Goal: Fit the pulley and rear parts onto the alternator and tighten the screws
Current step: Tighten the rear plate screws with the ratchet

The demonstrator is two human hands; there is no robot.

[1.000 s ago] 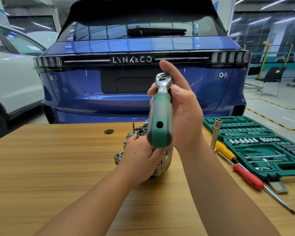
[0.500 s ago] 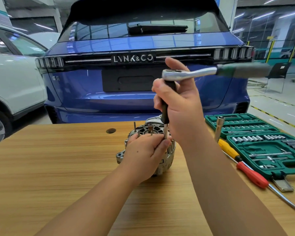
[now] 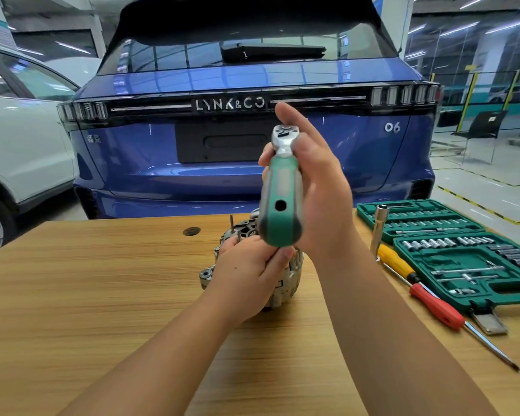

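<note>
Two cars are seen behind the wooden table (image 3: 72, 295): a white car (image 3: 15, 151) at the far left and a blue car (image 3: 252, 163) in the centre. One dark round hole (image 3: 191, 231) is set in the tabletop near its far edge. One alternator (image 3: 285, 283) stands on the table just right of that hole, with one thin stud (image 3: 231, 224) standing up from its top at the left. The alternator is gripped by the left hand (image 3: 246, 274), whose fingers are curled over its upper edge. One ratchet wrench (image 3: 281, 199) is held above the alternator by the right hand (image 3: 321, 187), which is closed round the tool's head end, the index finger raised straight beside the chrome head. The green handle is pointed toward the camera and hides what lies beneath the head. Half a second ago the handle was swung out to the right; it is now turned back toward the viewer, as it was a second ago. The left hand's hold is unchanged. To the right, one long socket (image 3: 379, 228) stands upright, two screwdrivers lie side by side, a yellow screwdriver (image 3: 398, 262) and a red screwdriver (image 3: 439, 306), and one open green socket case (image 3: 469, 262) lies at the table's right edge. Both forearms are extended forward from the lower edge of view.
</note>
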